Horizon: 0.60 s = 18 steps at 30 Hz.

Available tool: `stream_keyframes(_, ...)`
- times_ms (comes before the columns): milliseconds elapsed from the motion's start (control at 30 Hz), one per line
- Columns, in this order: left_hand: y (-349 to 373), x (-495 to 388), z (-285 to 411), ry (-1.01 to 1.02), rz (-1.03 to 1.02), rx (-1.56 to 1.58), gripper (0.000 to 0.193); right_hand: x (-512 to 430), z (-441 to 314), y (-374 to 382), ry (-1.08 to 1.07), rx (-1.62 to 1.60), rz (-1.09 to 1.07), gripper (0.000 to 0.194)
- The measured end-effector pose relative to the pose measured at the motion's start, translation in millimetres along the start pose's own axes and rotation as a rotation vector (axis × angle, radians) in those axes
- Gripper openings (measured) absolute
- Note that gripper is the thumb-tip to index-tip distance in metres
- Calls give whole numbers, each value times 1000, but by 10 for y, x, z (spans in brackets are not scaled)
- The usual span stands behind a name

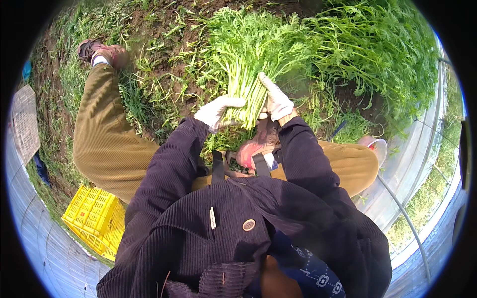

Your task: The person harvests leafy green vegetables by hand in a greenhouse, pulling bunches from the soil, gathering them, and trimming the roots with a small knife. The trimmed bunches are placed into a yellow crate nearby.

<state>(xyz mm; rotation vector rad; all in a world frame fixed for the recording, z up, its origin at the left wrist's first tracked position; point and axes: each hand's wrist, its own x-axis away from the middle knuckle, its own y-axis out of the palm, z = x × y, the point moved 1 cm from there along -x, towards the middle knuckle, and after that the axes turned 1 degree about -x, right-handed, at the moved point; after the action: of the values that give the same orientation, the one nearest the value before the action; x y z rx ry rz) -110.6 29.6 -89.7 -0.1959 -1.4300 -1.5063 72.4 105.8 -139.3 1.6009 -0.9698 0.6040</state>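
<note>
A thick bunch of leafy greens with feathery, lobed leaves [257, 41] is held before me, its pale stems gathered toward my body. My left hand [219, 111], in a white glove, grips the lower stems from the left, with the thumb across the front. On the right side, my gloved right hand [276, 97] clasps the same stems, its thumb pointing up along them. Some fingers of both hands are hidden behind the bunch. The cut-looking stem ends hang just below the hands, above my shoe [255, 149].
Dense standing greens [380, 52] fill the upper right. Soil strewn with loose leaves [156, 74] lies left of the bunch. A yellow plastic crate [93, 216] sits at lower left, a pale mesh crate [25, 123] farther out. Near my right knee is a clear plastic container [379, 151]; plastic sheeting [413, 160] borders the right.
</note>
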Motion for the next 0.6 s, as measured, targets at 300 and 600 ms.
stream_keyframes(300, 67, -97, -141, 4, -83, 276, 46, -68, 45, -31, -53, 34, -23, 76)
stream_keyframes(600, 76, -239, -207, 129, -25, -167, 29, 598, -323, 496, -665, 1396, 506, 42)
